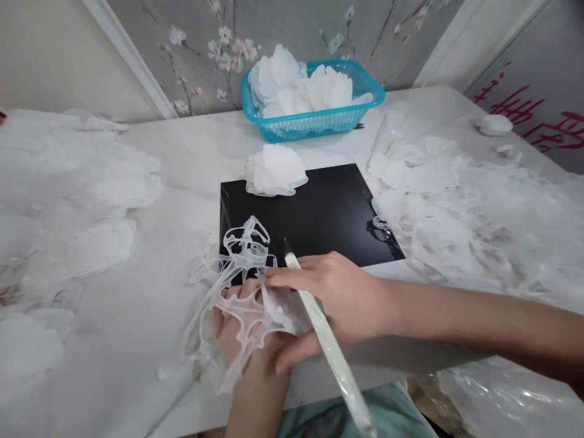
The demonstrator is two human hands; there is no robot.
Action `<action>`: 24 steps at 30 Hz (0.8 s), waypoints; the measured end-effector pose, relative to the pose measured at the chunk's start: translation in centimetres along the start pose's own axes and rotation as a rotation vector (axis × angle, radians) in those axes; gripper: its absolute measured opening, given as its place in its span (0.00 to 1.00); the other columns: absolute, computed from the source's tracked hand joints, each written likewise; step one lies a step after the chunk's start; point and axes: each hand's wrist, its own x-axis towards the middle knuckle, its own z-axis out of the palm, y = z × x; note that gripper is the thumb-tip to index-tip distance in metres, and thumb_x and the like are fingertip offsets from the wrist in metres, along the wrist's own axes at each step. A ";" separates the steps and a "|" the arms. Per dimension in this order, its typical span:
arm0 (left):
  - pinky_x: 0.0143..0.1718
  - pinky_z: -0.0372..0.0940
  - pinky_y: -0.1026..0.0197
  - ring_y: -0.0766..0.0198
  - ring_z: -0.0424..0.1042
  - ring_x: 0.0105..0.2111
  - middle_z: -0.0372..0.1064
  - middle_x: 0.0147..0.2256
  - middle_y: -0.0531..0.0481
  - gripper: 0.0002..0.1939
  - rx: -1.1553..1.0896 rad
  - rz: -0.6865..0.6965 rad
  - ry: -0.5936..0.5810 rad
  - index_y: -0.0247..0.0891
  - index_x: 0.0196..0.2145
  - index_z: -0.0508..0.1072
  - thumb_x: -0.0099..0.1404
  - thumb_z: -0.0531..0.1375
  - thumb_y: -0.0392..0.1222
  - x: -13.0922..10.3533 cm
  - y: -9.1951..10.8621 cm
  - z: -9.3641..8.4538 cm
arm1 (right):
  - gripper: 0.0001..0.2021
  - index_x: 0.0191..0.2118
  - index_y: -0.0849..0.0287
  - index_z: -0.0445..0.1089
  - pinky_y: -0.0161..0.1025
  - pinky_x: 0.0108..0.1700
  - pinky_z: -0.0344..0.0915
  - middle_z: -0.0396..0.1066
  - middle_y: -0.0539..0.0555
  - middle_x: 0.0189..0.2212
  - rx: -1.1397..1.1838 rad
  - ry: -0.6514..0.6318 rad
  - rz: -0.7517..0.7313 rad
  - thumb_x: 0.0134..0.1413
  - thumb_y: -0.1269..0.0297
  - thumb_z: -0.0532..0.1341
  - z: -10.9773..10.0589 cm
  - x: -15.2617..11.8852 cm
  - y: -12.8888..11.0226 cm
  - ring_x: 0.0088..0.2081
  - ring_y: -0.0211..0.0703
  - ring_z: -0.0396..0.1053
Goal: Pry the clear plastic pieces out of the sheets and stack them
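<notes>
My left hand lies low at the front edge of the black board, its fingers curled under a translucent, web-like plastic piece. My right hand reaches in from the right, fingers wrapped round a long pale pen-like tool whose dark pointed tip rises over the board. The fingers of this hand also touch the translucent piece. A stack of white, scalloped pieces rests at the board's back left.
A blue basket of white pieces stands at the back. Heaps of translucent plastic cover the right side, and more white pieces lie on the left. A small white round object sits at the back right.
</notes>
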 end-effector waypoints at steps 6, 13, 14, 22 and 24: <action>0.41 0.57 0.47 0.50 0.67 0.35 0.68 0.30 0.46 0.10 0.206 0.110 0.134 0.42 0.25 0.68 0.50 0.52 0.29 1.2 2.1 -2.1 | 0.07 0.27 0.61 0.68 0.30 0.24 0.63 0.69 0.49 0.21 0.376 0.274 0.370 0.52 0.64 0.58 -0.9 -1.4 1.7 0.22 0.34 0.66; 0.49 0.57 0.47 0.51 0.63 0.47 0.65 0.39 0.45 0.18 0.182 0.141 -0.013 0.44 0.31 0.67 0.48 0.49 0.25 2.6 0.4 -3.0 | 0.11 0.28 0.60 0.69 0.34 0.20 0.61 0.72 0.54 0.23 0.202 0.594 0.640 0.49 0.56 0.62 -3.7 -2.4 5.7 0.19 0.36 0.64; 0.50 0.56 0.46 0.51 0.62 0.48 0.64 0.39 0.45 0.19 0.206 0.150 -0.056 0.44 0.34 0.68 0.49 0.49 0.25 2.6 0.2 -2.9 | 0.11 0.28 0.59 0.69 0.35 0.22 0.63 0.73 0.54 0.25 0.102 0.632 0.587 0.50 0.56 0.61 -3.8 -2.6 5.9 0.20 0.37 0.66; 0.59 0.46 0.45 0.55 0.64 0.49 0.68 0.36 0.46 0.15 0.207 0.404 -0.113 0.43 0.43 0.69 0.60 0.50 0.35 2.4 1.4 -3.7 | 0.11 0.42 0.56 0.70 0.36 0.36 0.68 0.71 0.55 0.47 -0.249 0.193 0.068 0.54 0.60 0.59 -1.6 -2.6 4.1 0.38 0.44 0.73; 0.59 0.49 0.50 0.57 0.65 0.49 0.69 0.41 0.48 0.13 0.138 0.461 -0.123 0.44 0.42 0.69 0.63 0.49 0.37 2.4 1.3 -4.9 | 0.06 0.38 0.56 0.70 0.35 0.35 0.68 0.74 0.54 0.44 -0.186 0.220 0.098 0.56 0.65 0.57 -1.9 -2.4 3.9 0.36 0.42 0.74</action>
